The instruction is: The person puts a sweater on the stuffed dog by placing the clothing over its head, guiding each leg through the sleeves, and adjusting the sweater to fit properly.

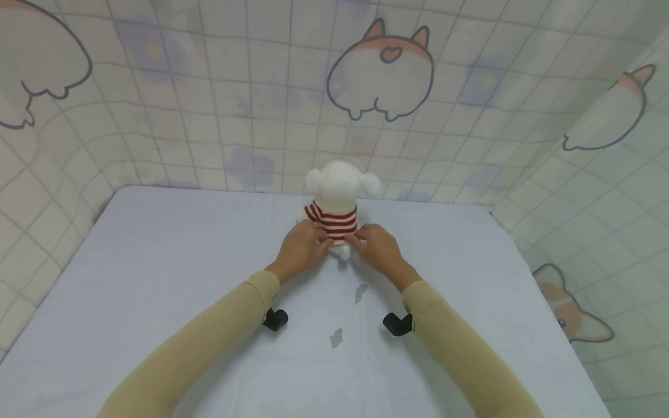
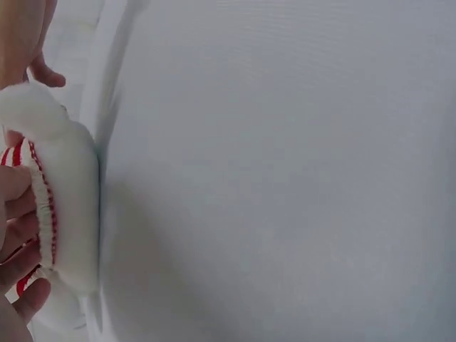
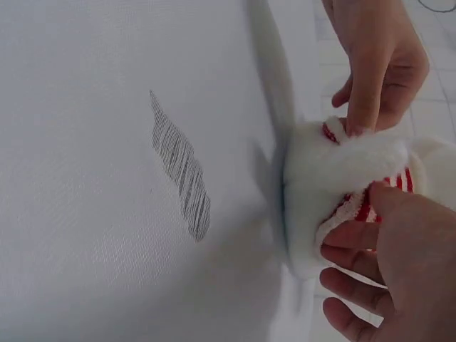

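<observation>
Pinching the lower hem of the striped sweater from both sides, I have my left hand and my right hand curled in against the white plush toy. In the right wrist view the fingers of my right hand are bent round the ribbed red and white edge, thumb on top, so the knit is caught between them. My left hand shows there too, its finger pressed down onto the fur at the opposite side. The left wrist view shows my left fingers folded over the same hem; how firmly they clamp it I can only guess, since most of that hand lies out of the picture.

Both grips sit low on the body, one to each side, which keeps the toy steady and upright between my hands rather than letting it topple on its soft base.

It sits on the pale bed sheet, toward the far edge, near the wall hanging with cartoon animals. Its long axis runs vertically, head up and base on the sheet. Its back is turned to me, so it faces the wall, with both round ears on show at the top.

Two small grey marks lie on the sheet between my sleeves.
</observation>
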A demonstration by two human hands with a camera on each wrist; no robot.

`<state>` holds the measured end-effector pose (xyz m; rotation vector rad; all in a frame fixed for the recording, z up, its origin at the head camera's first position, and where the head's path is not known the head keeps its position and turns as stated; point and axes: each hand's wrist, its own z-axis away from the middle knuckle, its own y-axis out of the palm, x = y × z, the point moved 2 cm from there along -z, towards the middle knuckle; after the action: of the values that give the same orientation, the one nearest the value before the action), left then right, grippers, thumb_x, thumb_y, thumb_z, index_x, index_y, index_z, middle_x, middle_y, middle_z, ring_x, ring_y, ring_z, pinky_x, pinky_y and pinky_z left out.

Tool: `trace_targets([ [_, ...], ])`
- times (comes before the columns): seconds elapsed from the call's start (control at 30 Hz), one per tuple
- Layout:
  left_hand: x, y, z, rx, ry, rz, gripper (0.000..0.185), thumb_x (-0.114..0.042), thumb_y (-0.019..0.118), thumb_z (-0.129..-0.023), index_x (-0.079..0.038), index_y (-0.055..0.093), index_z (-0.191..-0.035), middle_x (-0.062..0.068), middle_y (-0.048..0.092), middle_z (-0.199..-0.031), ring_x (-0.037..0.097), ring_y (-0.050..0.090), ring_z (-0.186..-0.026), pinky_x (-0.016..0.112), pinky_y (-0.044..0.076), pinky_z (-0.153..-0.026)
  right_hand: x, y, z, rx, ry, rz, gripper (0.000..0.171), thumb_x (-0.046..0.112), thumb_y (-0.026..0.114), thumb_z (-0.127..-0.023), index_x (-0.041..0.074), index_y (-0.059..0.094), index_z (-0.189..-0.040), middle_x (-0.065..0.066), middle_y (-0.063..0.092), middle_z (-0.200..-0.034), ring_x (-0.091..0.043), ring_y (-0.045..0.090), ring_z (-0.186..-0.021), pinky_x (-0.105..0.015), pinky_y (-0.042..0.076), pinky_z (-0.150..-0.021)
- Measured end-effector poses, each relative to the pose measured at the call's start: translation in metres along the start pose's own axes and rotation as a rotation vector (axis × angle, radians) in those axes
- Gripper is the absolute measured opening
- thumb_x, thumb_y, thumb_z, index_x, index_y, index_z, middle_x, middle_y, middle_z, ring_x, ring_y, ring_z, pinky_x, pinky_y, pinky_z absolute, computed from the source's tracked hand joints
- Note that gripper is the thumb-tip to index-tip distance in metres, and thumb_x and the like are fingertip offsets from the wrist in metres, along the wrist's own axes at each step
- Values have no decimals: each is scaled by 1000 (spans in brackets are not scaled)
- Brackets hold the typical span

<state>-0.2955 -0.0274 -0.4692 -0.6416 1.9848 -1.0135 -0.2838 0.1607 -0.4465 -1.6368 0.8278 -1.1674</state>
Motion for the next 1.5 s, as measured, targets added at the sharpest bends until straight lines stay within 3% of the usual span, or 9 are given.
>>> trace_targets([
  [0.17, 1, 6, 0, -74, -5, 41, 20, -28, 74, -85, -10, 68, -79, 1, 64, -86, 19, 56, -86, 35, 49, -77, 2, 3, -2, 27, 67, -11, 39, 45, 62, -91, 9, 72, -83, -5, 67, -85, -21, 61, -82, -36, 51, -69],
  [0.27, 2, 5, 0, -96, -3, 45, 21, -29, 75, -84, -11, 65, -81, 1, 60, -88, 18, 54, -88, 33, 48, -76, 3, 1, -2, -4, 88, -38, 37, 45, 67, -88, 9, 67, -79, -6, 65, -88, -20, 59, -82, -35, 51, -68],
  [0.43, 5, -6, 1, -122, -73, 116, 19, -26, 74, -86, -10, 64, -87, 3, 60, -93, 21, 55, -93, 35, 49, -82, 8, 1, -6, -101, 123, -156, 42, 40, 68, -89, 4, 59, -107, -13, 57, -115, -26, 57, -104, -39, 52, -86],
  [0.63, 17, -16, 1, -142, -168, 220, 7, -13, 64, -91, -7, 65, -92, 8, 65, -97, 24, 60, -97, 38, 50, -88, 28, 5, -24, -117, 296, -279, 78, 54, 63, -88, 3, 38, -141, -16, 46, -135, -30, 49, -122, -47, 47, -99],
  [0.9, 32, -20, 9, -173, -235, 294, 13, -1, 55, -90, -5, 65, -97, 11, 65, -98, 25, 62, -94, 38, 51, -87, 54, 19, -43, -116, 525, -176, 97, 64, 66, -79, 4, 25, -143, -20, 46, -129, -37, 47, -121, -58, 45, -92],
  [1.13, 38, -24, 14, -173, -234, 316, 16, 0, 53, -88, -4, 64, -99, 11, 65, -98, 25, 60, -94, 39, 50, -85, 46, 23, -45, -186, 521, -243, 83, 49, 72, -81, 2, 34, -139, -18, 54, -124, -36, 52, -115, -51, 48, -90],
  [1.23, 44, -26, 14, -192, -243, 342, 15, -1, 54, -90, -5, 64, -100, 10, 65, -99, 23, 60, -93, 36, 49, -83, 36, 19, -45, -199, 484, -339, 78, 44, 73, -81, 2, 38, -137, -16, 59, -120, -33, 59, -109, -46, 51, -88],
  [1.4, 52, -31, 12, -208, -315, 438, 14, -6, 55, -93, -6, 62, -105, 9, 65, -101, 22, 60, -94, 32, 47, -79, 21, 9, -40, -86, 495, -628, 94, 52, 73, -78, 9, 26, -147, -14, 50, -136, -28, 53, -122, -43, 46, -102],
  [1.5, 53, -35, 11, -186, -373, 499, 19, -14, 54, -96, -6, 60, -112, 11, 64, -108, 24, 61, -99, 34, 49, -82, 13, 3, -34, -17, 489, -815, 86, 47, 72, -81, 13, 28, -146, -10, 46, -140, -24, 48, -125, -41, 42, -106],
])
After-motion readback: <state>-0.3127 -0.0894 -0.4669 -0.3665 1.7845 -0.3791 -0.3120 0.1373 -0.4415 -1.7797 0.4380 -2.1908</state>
